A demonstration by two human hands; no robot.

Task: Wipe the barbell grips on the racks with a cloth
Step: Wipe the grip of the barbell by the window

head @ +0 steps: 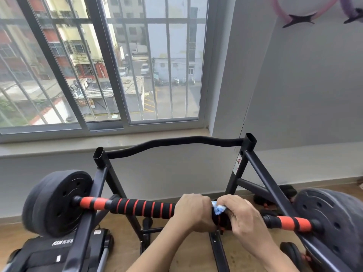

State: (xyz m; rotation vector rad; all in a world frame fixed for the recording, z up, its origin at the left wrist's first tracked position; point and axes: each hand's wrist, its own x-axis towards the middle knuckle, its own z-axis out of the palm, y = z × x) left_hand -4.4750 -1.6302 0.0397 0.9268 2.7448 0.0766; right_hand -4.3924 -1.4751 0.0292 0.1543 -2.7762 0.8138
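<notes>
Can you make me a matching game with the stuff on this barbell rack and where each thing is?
Things:
1. cloth
2. left hand
3. curved bar
4. vest

Places:
A. top of the rack, near the window sill
B. on the floor, bottom left
C. gripping the foam grip
D. bunched under the right hand

Pairs: 1-D, 2-C, 3-A, 4-B

Barbell [141, 208] on black rack [245, 165], left hand [193, 212] gripping foam, right hand [240, 214] pinching blue cloth [218, 208] (mostly hidden)
</notes>
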